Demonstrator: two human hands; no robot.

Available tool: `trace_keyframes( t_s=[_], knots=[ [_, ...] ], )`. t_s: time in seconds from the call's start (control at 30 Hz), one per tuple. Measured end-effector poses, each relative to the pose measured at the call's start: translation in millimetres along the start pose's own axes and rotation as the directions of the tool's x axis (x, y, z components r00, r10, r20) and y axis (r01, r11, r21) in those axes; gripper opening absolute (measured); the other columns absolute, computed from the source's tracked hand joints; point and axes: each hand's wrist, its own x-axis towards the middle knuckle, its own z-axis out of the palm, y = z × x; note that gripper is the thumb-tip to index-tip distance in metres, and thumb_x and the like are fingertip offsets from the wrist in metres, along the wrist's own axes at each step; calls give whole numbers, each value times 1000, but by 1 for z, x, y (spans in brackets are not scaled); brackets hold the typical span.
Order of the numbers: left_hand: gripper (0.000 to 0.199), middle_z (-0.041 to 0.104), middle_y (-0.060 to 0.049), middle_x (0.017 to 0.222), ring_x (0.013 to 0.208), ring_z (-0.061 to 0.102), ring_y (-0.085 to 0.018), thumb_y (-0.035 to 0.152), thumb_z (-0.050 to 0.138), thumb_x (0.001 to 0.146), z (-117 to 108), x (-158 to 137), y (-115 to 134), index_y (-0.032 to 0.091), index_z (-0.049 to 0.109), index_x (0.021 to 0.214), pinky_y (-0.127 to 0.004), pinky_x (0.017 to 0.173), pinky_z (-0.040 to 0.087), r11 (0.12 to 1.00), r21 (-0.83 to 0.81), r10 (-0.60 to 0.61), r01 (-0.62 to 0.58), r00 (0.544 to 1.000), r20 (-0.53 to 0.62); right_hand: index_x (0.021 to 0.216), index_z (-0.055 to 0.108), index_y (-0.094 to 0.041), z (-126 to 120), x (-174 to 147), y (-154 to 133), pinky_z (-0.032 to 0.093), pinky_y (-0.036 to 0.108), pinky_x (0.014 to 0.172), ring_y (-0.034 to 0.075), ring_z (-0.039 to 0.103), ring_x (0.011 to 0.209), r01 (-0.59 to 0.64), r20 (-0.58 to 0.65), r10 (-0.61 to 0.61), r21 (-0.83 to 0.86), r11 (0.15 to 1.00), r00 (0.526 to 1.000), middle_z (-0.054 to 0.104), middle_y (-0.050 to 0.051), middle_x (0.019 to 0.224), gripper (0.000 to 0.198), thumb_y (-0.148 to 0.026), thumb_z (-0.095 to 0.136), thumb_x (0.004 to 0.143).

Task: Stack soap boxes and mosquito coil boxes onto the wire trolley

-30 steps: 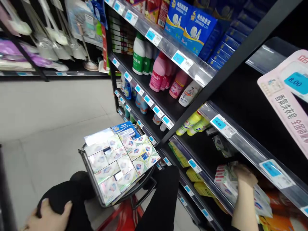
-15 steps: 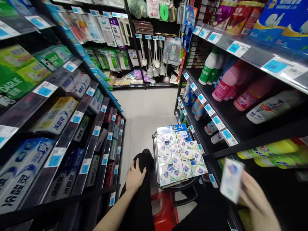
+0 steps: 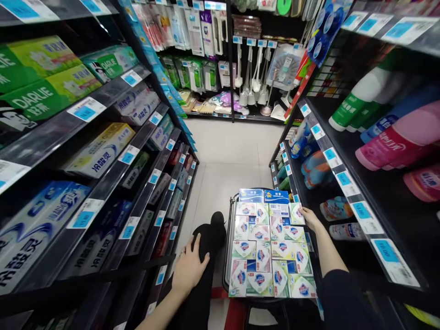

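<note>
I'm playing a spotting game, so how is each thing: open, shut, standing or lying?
Left hand: open, resting on the leg
Right hand: touching the small white box
Small white box: lying flat, looks shut
Other white boxes: lying close together, look shut
Blue boxes: lying flat, look shut
Green-and-white bottles: standing

DARLIE boxes (image 3: 68,89) opposite pink bottles (image 3: 402,136)

Aisle, viewed lengthwise. Left shelves (image 3: 53,130): toothpaste boxes (image 3: 51,96). Right shelves (image 3: 381,197): bottles (image 3: 352,105). Between: soap boxes (image 3: 259,279), right hand (image 3: 312,220) at their far right corner; left hand (image 3: 190,265) on the left knee (image 3: 202,230). Far end: brushes (image 3: 256,85).
</note>
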Motion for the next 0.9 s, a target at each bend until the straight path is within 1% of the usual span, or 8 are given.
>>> trace_keyframes(
  t_s=[0.2, 0.47, 0.53, 0.6, 0.67, 0.7, 0.8, 0.9],
  knots=[
    [63, 43, -15, 142, 111, 54, -31, 40, 39, 87, -2, 3, 7, 13, 34, 144, -39, 88, 47, 1000, 5, 13, -13, 1000, 29, 92, 64, -14, 0, 17, 31, 57, 35, 65, 22, 70, 72, -147, 88, 144, 27, 989, 986, 72, 9, 79, 17, -23, 63, 78],
    [64, 42, -17, 143, 115, 52, -32, 41, 41, 86, 1, -2, 2, 11, 35, 143, -43, 93, 45, 1000, -11, 5, -5, 1000, 12, 97, 63, -16, -2, 23, 45, 57, 33, 71, 23, 70, 80, -160, 69, 155, 79, 984, 985, 72, 10, 86, 25, -23, 69, 74],
    [62, 40, -17, 145, 124, 46, -33, 38, 43, 86, 2, -2, 1, 12, 37, 142, -46, 101, 40, 998, -32, 58, -58, 998, -16, 98, 63, -16, -3, 24, 49, 57, 33, 71, 24, 70, 79, -156, 72, 150, 84, 984, 986, 72, 10, 86, 26, -24, 69, 74],
    [55, 41, -13, 146, 134, 37, -30, 33, 42, 87, 4, 7, 4, 16, 42, 140, -49, 110, 30, 970, -125, 207, -208, 978, -20, 101, 63, -16, -3, 25, 55, 56, 32, 72, 23, 69, 79, -142, 69, 136, 89, 986, 988, 72, 10, 87, 29, -25, 69, 75],
    [49, 43, -8, 145, 137, 34, -23, 31, 36, 91, 8, 26, 16, 20, 42, 139, -45, 115, 24, 891, -334, 319, -306, 948, -19, 105, 63, -16, -5, 26, 63, 56, 32, 72, 23, 69, 81, -127, 57, 122, 88, 988, 991, 72, 9, 90, 33, -28, 68, 76],
    [49, 44, -8, 145, 137, 34, -20, 31, 33, 93, 12, 40, 25, 19, 40, 140, -42, 116, 24, 837, -467, 313, -285, 949, -19, 109, 62, -16, -5, 26, 68, 56, 32, 73, 24, 69, 83, -122, 48, 118, 90, 988, 992, 72, 9, 92, 36, -30, 67, 76],
    [54, 37, -13, 149, 138, 34, -18, 33, 28, 95, 29, 87, 61, 12, 29, 145, -36, 115, 28, 611, -791, 118, -13, 990, 75, 126, 55, -20, -5, 25, 81, 56, 34, 78, 24, 68, 91, -97, 62, 87, 188, 977, 994, 70, 8, 105, 49, -35, 63, 80],
    [60, 28, -16, 153, 141, 27, -22, 38, 30, 95, 52, 121, 97, 10, 22, 148, -36, 115, 25, 407, -899, 103, 165, 969, 224, 139, 42, -26, -3, 18, 90, 56, 35, 81, 23, 67, 97, -92, 120, 56, 318, 944, 991, 66, 6, 117, 61, -40, 59, 82]
  ],
)
